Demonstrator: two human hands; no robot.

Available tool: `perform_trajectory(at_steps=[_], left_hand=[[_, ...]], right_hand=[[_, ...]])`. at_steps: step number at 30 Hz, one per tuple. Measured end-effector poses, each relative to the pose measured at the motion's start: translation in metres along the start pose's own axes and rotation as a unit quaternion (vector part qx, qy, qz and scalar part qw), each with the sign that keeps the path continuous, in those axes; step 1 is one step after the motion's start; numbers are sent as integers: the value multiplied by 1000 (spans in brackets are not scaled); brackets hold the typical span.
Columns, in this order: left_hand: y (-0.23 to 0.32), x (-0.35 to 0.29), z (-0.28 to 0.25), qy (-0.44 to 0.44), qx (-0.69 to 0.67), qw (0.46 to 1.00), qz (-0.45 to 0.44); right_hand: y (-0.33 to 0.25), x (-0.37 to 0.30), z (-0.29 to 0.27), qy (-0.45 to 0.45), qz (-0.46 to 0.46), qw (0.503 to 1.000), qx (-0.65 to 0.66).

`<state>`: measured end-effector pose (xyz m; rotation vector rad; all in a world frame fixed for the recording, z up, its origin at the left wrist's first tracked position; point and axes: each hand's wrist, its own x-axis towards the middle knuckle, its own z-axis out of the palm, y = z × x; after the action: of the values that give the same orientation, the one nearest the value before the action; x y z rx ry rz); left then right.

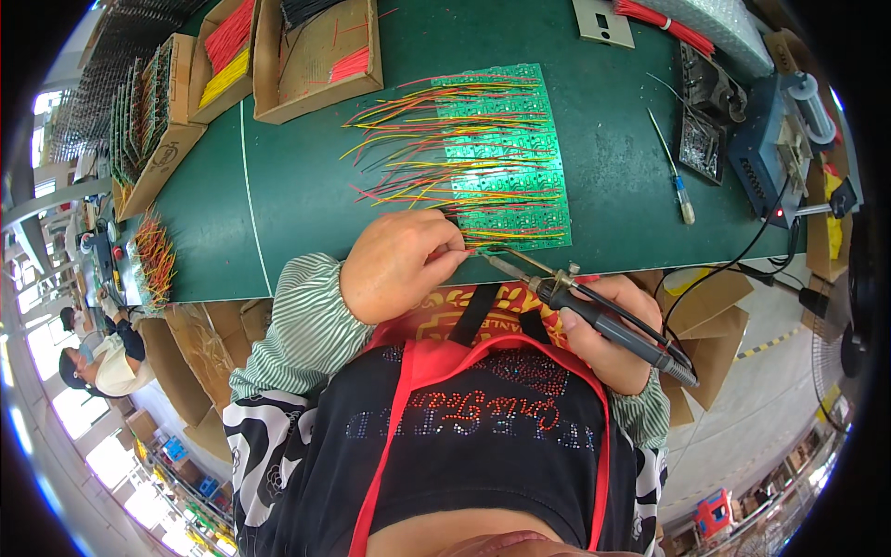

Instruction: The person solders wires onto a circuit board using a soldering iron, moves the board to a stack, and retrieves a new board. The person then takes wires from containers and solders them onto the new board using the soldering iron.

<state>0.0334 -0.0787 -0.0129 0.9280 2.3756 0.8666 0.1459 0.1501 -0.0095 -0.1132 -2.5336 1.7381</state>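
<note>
A green circuit board panel (520, 186) lies on the bench, with rows of red, yellow and black wires (399, 172) trailing off its left side. My left hand (399, 265) is at the panel's near left corner, thumb and forefinger pinched on a thin wire; a bit of red (471, 251) shows at the fingertips. In my right hand (599, 353) is a soldering iron (608, 323) with a thin metal feed tube along it. Its tip points left, close to the left fingertips at the board's near edge. Whether the tip touches the joint is too small to tell.
Cardboard boxes of cut wires (316, 88) stand at the back left, beside a box of upright boards (148, 121). A screwdriver (682, 190) lies right of the panel, near a blue soldering unit (761, 148) whose black cable (715, 269) runs to the iron. A wired bundle (153, 260) sits far left.
</note>
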Motion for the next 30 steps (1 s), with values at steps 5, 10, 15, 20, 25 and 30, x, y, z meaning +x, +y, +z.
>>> perform_trajectory(at_steps=[5, 10, 15, 20, 25, 30], left_hand=[[2, 0, -1, -5, -3, 1000, -14], [4, -3, -3, 33, 25, 999, 9], [19, 0, -4, 100, 61, 992, 37], [21, 10, 11, 49, 35, 998, 23], [19, 13, 15, 51, 39, 998, 27], [19, 14, 13, 36, 39, 998, 19]], right_hand=[[-4, -2, -6, 4, 5, 1000, -16], [-5, -6, -12, 8, 17, 1000, -24], [-1, -15, -16, 28, 28, 999, -37], [-2, -15, -16, 51, 34, 997, -35], [0, -15, -16, 55, 36, 997, -40], [2, -12, -14, 44, 40, 998, -14]])
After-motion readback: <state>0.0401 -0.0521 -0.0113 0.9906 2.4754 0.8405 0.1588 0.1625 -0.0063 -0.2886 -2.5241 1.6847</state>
